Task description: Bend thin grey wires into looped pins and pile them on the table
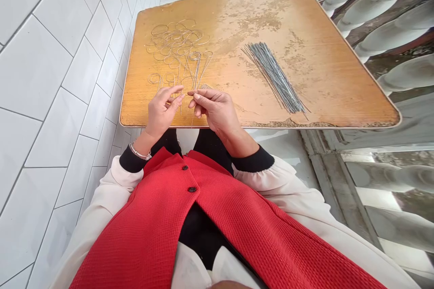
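My right hand (217,107) pinches a thin metal wire (192,117) between thumb and fingertips. The wire hangs down past the table's near edge. Just to its left, my left hand (162,109) has thumb and index finger apart, close to the fingertips of my right hand. Short wire ends show around the left fingertips; whether these touch the hand is hard to tell. Beyond both hands lies a loose spread of wires bent into loops (179,40). Several looped wires with straight tails (197,70) lie just past my fingers.
A bundle of straight grey wires (274,79) lies slantwise on the right part of the worn wooden table (339,76). A white tiled wall (50,95) runs along the left. On the right stands a railing of pale balusters (389,27).
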A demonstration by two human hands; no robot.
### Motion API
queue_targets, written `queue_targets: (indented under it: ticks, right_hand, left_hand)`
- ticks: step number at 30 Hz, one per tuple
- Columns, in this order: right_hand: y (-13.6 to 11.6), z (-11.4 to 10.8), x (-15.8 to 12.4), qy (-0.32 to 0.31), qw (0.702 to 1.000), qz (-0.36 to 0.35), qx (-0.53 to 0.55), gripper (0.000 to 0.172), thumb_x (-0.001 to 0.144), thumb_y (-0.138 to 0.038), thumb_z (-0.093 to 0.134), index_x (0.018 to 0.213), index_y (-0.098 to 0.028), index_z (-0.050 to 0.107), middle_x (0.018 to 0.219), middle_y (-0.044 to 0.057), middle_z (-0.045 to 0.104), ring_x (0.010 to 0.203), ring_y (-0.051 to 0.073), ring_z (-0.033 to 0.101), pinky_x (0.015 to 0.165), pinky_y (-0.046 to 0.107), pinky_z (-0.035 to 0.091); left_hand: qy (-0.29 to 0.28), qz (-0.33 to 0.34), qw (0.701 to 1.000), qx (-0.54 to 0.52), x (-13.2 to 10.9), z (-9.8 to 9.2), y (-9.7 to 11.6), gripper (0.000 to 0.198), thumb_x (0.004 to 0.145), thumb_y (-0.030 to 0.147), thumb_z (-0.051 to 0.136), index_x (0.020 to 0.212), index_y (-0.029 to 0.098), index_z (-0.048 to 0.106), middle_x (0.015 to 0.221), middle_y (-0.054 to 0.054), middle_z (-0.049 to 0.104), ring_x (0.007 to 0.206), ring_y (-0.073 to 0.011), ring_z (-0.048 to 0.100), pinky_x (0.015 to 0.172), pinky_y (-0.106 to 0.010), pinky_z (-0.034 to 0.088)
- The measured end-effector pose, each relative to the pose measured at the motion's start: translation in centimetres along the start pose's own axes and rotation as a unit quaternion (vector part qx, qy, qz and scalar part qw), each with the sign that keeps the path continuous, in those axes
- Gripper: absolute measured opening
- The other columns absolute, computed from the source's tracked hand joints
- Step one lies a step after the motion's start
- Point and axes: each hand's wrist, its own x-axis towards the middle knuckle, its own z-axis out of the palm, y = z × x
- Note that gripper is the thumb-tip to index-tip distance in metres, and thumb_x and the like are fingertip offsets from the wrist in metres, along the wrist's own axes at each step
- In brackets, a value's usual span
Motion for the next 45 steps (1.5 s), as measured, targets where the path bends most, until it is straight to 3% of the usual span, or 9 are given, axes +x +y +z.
queue_targets:
  ticks: [4, 9, 13, 22, 25, 30, 34, 38, 45]
  right_hand:
    - [0.0, 0.0, 0.2, -0.014, 1.000, 0.008, 0.009, 0.028, 0.076, -0.041, 0.085, 0.087, -0.017, 0.077, 0.067, -0.001, 0.068, 0.044, 0.004, 0.050, 0.042, 0.018, 0.040]
    - [0.0, 0.1, 0.1, -0.013, 1.000, 0.021, 0.008, 0.026, 0.076, -0.040, 0.084, 0.085, -0.018, 0.077, 0.067, -0.001, 0.068, 0.044, 0.005, 0.049, 0.042, 0.019, 0.039]
    - [0.3, 0.3, 0.0, -0.008, 1.000, 0.015, -0.004, 0.027, 0.076, -0.041, 0.084, 0.087, -0.017, 0.077, 0.066, -0.001, 0.068, 0.044, 0.004, 0.049, 0.042, 0.019, 0.040]
    - [1.3, 0.8, -0.1, -0.009, 1.000, 0.007, -0.013, 0.033, 0.078, -0.047, 0.083, 0.092, -0.017, 0.078, 0.065, -0.002, 0.066, 0.044, 0.005, 0.050, 0.043, 0.019, 0.040]
    - [1.3, 0.8, -0.2, -0.010, 1.000, 0.007, -0.004, 0.034, 0.078, -0.048, 0.083, 0.090, -0.017, 0.077, 0.065, -0.002, 0.066, 0.043, 0.004, 0.050, 0.042, 0.019, 0.039]
    - [0.9, 0.8, -0.3, -0.006, 1.000, 0.009, -0.010, 0.030, 0.081, -0.047, 0.081, 0.085, -0.018, 0.074, 0.064, -0.002, 0.065, 0.043, 0.005, 0.047, 0.042, 0.019, 0.037]
    - [0.8, 0.7, -0.2, -0.010, 1.000, 0.010, 0.010, 0.031, 0.077, -0.046, 0.083, 0.084, -0.018, 0.074, 0.063, -0.002, 0.065, 0.042, 0.004, 0.046, 0.041, 0.018, 0.036]
    - [1.0, 0.7, -0.1, -0.017, 1.000, 0.016, 0.000, 0.034, 0.075, -0.049, 0.084, 0.082, -0.018, 0.074, 0.062, -0.002, 0.066, 0.042, 0.005, 0.045, 0.041, 0.019, 0.036]
    - [1.1, 0.6, -0.2, -0.034, 0.999, 0.031, 0.016, 0.031, 0.075, -0.042, 0.085, 0.092, -0.018, 0.077, 0.064, -0.002, 0.067, 0.043, 0.004, 0.047, 0.043, 0.018, 0.038]
  left_hand:
    - [0.001, 0.064, 0.995, 0.072, -0.5, 0.5, -0.4, 0.017, 0.095, 0.031, 0.065, 0.107, 0.024, 0.075, 0.104, -0.004, 0.066, 0.083, -0.0081, 0.064, 0.067, -0.018, 0.051]
    - [0.011, 0.019, 0.997, 0.070, -0.3, 0.4, 0.5, 0.011, 0.092, 0.026, 0.067, 0.098, 0.024, 0.076, 0.109, -0.004, 0.065, 0.085, -0.0095, 0.063, 0.070, -0.020, 0.050]
    - [0.014, -0.037, 0.998, 0.048, 0.0, 0.3, 0.8, 0.006, 0.090, 0.026, 0.070, 0.088, 0.022, 0.074, 0.129, -0.006, 0.063, 0.090, -0.0112, 0.064, 0.069, -0.021, 0.050]
    - [-0.002, -0.033, 0.999, 0.040, -0.1, 0.6, 0.7, 0.008, 0.089, 0.020, 0.067, 0.083, 0.023, 0.070, 0.138, -0.006, 0.062, 0.126, -0.0207, 0.059, 0.089, -0.029, 0.055]
    - [-0.005, -0.045, 0.998, 0.039, -0.2, 0.5, 0.5, 0.004, 0.088, 0.023, 0.070, 0.092, 0.024, 0.071, 0.139, -0.006, 0.062, 0.117, -0.0191, 0.065, 0.083, -0.026, 0.056]
    - [0.000, -0.066, 0.998, 0.020, -0.2, -0.2, 0.8, 0.039, 0.082, 0.025, 0.077, 0.119, 0.030, 0.067, 0.144, -0.005, 0.060, 0.095, -0.0131, 0.070, 0.063, -0.018, 0.049]
    - [-0.009, -0.104, 0.993, -0.055, 0.1, -0.7, 1.0, 0.061, 0.076, 0.023, 0.084, 0.131, 0.033, 0.061, 0.130, -0.005, 0.068, 0.089, -0.0122, 0.071, 0.063, -0.018, 0.049]
    - [-0.041, -0.155, 0.980, -0.115, 0.3, -0.5, 1.1, 0.059, 0.075, 0.021, 0.084, 0.129, 0.030, 0.062, 0.106, -0.002, 0.075, 0.076, -0.0093, 0.067, 0.065, -0.020, 0.054]
    - [-0.037, -0.152, 0.981, -0.117, 0.3, -0.3, 0.9, 0.058, 0.074, 0.017, 0.083, 0.127, 0.029, 0.064, 0.098, 0.000, 0.076, 0.072, -0.0078, 0.066, 0.070, -0.021, 0.055]
